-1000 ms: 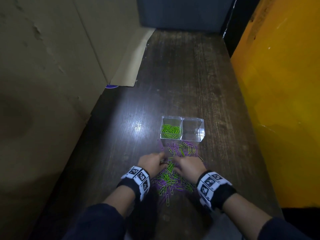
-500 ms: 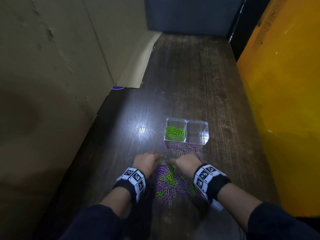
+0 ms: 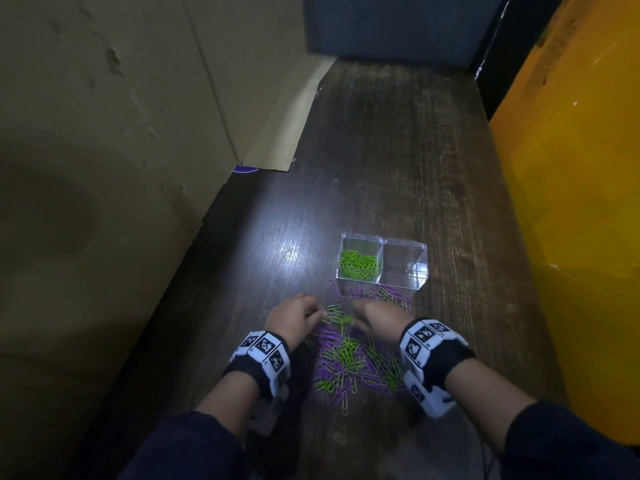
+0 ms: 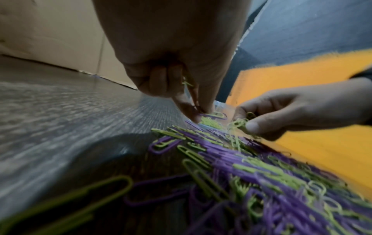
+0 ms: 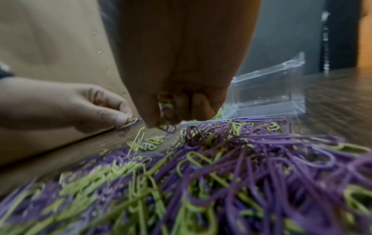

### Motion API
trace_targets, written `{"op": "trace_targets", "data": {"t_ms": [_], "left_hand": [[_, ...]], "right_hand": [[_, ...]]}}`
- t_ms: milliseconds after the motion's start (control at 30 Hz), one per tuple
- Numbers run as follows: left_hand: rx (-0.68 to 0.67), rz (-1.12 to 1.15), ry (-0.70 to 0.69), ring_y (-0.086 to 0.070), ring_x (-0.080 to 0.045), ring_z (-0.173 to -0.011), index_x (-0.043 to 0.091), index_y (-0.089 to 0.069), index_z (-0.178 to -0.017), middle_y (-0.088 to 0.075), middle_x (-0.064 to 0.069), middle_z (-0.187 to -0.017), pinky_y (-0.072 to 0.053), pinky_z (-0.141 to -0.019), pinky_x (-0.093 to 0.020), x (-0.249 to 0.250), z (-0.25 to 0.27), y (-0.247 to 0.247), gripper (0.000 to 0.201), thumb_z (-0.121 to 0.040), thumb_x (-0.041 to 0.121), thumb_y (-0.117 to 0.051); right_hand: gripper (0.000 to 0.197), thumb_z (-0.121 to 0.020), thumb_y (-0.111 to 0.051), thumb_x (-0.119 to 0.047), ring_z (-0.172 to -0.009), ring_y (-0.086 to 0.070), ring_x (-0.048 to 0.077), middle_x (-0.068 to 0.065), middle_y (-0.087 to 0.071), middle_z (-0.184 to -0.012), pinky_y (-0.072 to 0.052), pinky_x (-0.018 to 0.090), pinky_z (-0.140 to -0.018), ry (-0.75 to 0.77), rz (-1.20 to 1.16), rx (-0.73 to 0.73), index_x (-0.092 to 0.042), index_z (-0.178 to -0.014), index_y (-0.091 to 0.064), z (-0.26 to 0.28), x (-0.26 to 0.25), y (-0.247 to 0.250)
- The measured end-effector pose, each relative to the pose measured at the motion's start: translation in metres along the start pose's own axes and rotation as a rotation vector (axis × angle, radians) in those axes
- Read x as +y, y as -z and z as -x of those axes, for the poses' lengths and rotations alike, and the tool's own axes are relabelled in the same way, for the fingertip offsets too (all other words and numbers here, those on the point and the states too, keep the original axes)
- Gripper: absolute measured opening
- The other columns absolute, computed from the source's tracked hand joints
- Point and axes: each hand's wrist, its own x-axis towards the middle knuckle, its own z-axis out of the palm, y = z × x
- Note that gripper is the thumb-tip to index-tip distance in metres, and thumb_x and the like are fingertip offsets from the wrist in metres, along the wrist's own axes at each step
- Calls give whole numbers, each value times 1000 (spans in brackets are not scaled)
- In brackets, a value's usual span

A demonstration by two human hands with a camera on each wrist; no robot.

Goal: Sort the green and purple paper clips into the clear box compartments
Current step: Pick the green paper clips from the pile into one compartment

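A mixed pile of green and purple paper clips (image 3: 349, 358) lies on the dark wooden table (image 3: 398, 161), just in front of a clear two-compartment box (image 3: 382, 263). Its left compartment holds green clips (image 3: 358, 263); the right one shows none. My left hand (image 3: 294, 315) works at the pile's far left edge, its fingertips (image 4: 193, 114) pinching a green clip (image 4: 216, 114) against the table, with another green clip tucked in the curled fingers. My right hand (image 3: 375, 318) holds a small bunch of green clips (image 4: 239, 123) between thumb and fingers (image 5: 167, 114), just above the pile.
A cardboard wall (image 3: 104, 133) runs along the table's left side, with a flap (image 3: 287, 126) lying on the table. An orange surface (image 3: 575, 202) borders the right, and a dark blue panel (image 3: 391, 26) closes the far end. Loose purple clips (image 3: 394, 294) lie against the box's front.
Both hands have crept forward over the pile toward the box and drawn slightly apart. The head view has shifted, so the box sits further right.
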Motion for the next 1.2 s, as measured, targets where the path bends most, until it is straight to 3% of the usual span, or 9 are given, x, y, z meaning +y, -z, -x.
{"op": "trace_targets", "data": {"t_ms": [133,333,400,500,633,767,833,1033,1200], "left_hand": [[-31,183,102,-61,-8,-83,26,-65,-98,-71,8,-91,-36,-67,-18,3,0,3,15,-91,34,-53],[-84,309,97,-55,-18,-77,15,-63,-109,-64,-7,-89,-34,-67,-21,6,3,-3,26,-96,14,-41],[-75,278,100,-49,-15,-71,16,-63,-106,-58,-6,-84,-32,-62,-24,8,7,-2,27,-96,15,-38],[-46,252,83,-50,-17,-79,9,-60,-99,-57,-7,-86,-37,-69,-27,12,10,-3,32,-98,27,-35],[-51,352,47,-46,-16,-63,10,-54,-71,-48,-1,-62,-33,-65,-26,18,12,-4,45,-95,45,-38],[-58,450,50,-52,-22,-65,9,-58,-68,-48,-17,-61,-40,-67,-29,21,16,-5,56,-90,56,-38],[-51,405,74,-43,-18,-56,14,-44,-58,-41,-8,-56,-32,-60,-28,20,17,-7,57,-92,57,-31],[-69,494,98,-43,-19,-45,15,-42,-49,-43,-5,-46,-34,-63,-27,7,22,-21,63,-100,42,-19],[-120,568,126,-46,-18,-46,23,-44,-70,-49,-3,-56,-36,-61,-28,9,24,-18,38,-101,32,-23]], "right_hand": [[24,-96,-40,-12,-99,-54,29,23,-58,-105,-37,32,-79,-45,-341,138,8,-101,-53,6,8,-4],[26,-94,-44,-7,-72,-45,17,21,-44,-70,-34,29,-71,-141,-760,316,0,-70,-50,14,10,-20],[30,-93,-45,-4,-56,-43,11,23,-35,-58,-32,23,-60,-171,-951,360,1,-63,-48,16,7,-22],[37,-93,-39,2,-28,-27,0,1,-33,-43,-21,12,-35,-224,-1268,339,-10,-58,-42,21,5,-21],[37,-92,-33,5,-29,-25,1,-3,-32,-43,-16,10,-34,-225,-1426,367,-11,-59,-37,22,5,-22],[31,-91,-35,2,-49,-48,10,8,-46,-64,-41,17,-45,-192,-1654,449,-6,-65,-48,28,4,-24],[30,-92,-32,0,-55,-52,13,7,-52,-67,-49,20,-49,-168,-1788,461,-6,-67,-47,32,6,-24],[24,-89,-29,-7,-33,-32,6,-2,-44,-50,-24,13,-34,-245,-1771,322,-14,-69,-42,39,10,-36],[32,-97,-39,-22,-27,-26,3,-6,-38,-41,-16,9,-30,-260,-1718,283,-17,-65,-39,39,8,-47]]}}
